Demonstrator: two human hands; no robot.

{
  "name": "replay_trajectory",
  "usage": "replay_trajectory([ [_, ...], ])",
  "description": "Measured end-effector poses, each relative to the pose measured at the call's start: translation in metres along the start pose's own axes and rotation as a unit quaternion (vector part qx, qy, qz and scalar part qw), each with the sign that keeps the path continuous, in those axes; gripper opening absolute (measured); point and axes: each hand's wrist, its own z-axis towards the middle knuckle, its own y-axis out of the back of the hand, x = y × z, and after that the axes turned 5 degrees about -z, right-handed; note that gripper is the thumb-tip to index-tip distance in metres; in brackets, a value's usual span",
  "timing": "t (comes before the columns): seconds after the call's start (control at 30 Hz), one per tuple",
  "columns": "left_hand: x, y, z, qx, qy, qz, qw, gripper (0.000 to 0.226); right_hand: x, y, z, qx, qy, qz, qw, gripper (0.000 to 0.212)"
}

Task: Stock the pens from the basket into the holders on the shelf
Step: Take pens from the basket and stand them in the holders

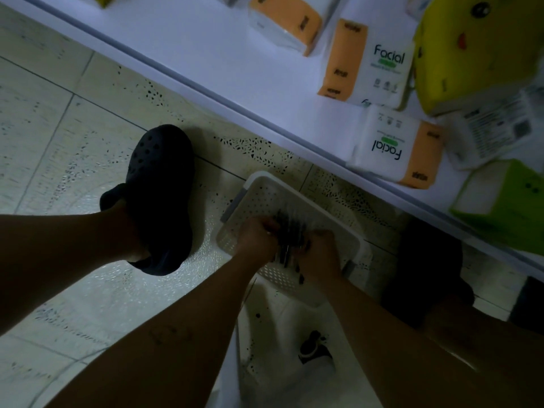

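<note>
**Pens gripped by both hands inside the basket**

A white perforated basket (pixel 260 198) is seen on the tiled floor (pixel 59 128), just beside the front edge of the shelf (pixel 235 54). A bundle of dark pens (pixel 290 231) is found about the middle of the basket, lying on its bottom. The bundle is taken from two sides. The left hand (pixel 259 238) is curled on it from the side of the basket's left wall, and the right hand (pixel 319 257) is curled on it from the side of the near right corner. The view is dim and blurred at this place, so both hands seem to be closed round the pens, but single fingers cannot be told. Both forearms are stretched down to the basket from the lower edge of the view.

A black clog (pixel 162 195) is placed on the floor to the left of the basket, near it but apart. On the shelf, two tissue packs (pixel 374 66) marked "Facial" are laid near the front edge, one behind the other. A yellow toy (pixel 477 54) is set to their right. A green box (pixel 500 207) is stood at the front edge, further to the right.
</note>
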Motion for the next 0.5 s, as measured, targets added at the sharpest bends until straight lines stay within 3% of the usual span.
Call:
replay_trajectory([
  [0.07,-0.001,0.002,-0.002,0.012,-0.005,-0.001,1.000,0.030,-0.001,0.008,0.002,-0.007,-0.012,0.011,1.000,0.003],
  [0.23,-0.010,0.007,-0.020,0.078,-0.068,-0.025,0.994,0.091,0.002,0.031,-0.009,-0.016,-0.021,0.037,0.999,0.027],
  [0.4,-0.021,0.026,-0.043,0.148,-0.026,-0.073,0.986,0.089,0.010,0.048,-0.032,-0.064,0.022,0.059,0.996,0.049],
  [0.5,-0.030,0.037,-0.061,0.141,-0.069,-0.073,0.985,0.074,0.017,0.052,-0.051,-0.080,0.049,0.067,0.993,0.046],
])
